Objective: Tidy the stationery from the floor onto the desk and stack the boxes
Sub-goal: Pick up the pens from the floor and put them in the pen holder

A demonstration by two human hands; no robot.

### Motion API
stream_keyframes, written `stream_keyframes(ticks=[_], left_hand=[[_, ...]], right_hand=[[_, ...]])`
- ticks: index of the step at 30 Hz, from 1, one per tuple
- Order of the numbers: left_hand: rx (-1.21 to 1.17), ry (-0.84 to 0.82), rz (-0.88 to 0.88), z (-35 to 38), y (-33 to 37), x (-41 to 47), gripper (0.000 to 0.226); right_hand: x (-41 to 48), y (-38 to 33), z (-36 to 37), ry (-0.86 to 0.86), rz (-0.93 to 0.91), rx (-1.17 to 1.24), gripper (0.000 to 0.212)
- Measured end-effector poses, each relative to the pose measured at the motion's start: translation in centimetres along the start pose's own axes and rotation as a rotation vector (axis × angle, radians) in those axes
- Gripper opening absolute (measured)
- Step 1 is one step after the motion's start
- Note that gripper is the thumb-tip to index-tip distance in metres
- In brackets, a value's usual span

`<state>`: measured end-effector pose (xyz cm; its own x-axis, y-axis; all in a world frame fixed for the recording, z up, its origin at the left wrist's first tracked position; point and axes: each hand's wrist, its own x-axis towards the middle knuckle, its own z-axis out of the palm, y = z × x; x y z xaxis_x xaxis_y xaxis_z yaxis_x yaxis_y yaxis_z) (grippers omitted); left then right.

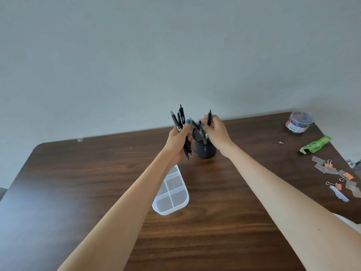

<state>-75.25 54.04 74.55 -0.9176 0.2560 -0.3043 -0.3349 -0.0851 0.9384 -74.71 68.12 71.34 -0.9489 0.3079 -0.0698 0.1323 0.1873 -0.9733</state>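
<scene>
2 slim bare forearms, l forearm (121, 202) & r forearm (283, 184), each ending in bare hands: left hand (176, 138), right hand (214, 132). nails painted teal-blue, seen on l thumb nail (188, 121) & r thumb nail (202, 125). small dark mark (319, 229) on top of r forearm. bit of white fabric (349, 222) at r frame edge, just beside that arm; can't tell if it's a garment.

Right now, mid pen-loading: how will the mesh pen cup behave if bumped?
Probably light: the pen cup is open wire mesh, so a nudge would likely slide it on the smooth desk. Tippy too, I'd guess: it's taller than wide, and pens in it lean past the rim.
</scene>
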Motion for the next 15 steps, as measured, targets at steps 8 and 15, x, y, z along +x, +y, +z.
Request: stream_keyframes(ticks=[8,15], left_hand=[[-0.039,0.157,0.062,2.2,1.2,2.2,0.046],[-0.019,0.245,0.087,3.5,-0.2,3.0,0.041]], right_hand=[[-0.2,1.7,-1.4,0.09,-0.035,-0.109,0.039],[-1.6,3.2,-1.6,0.029,0.077,-0.013,0.041]])
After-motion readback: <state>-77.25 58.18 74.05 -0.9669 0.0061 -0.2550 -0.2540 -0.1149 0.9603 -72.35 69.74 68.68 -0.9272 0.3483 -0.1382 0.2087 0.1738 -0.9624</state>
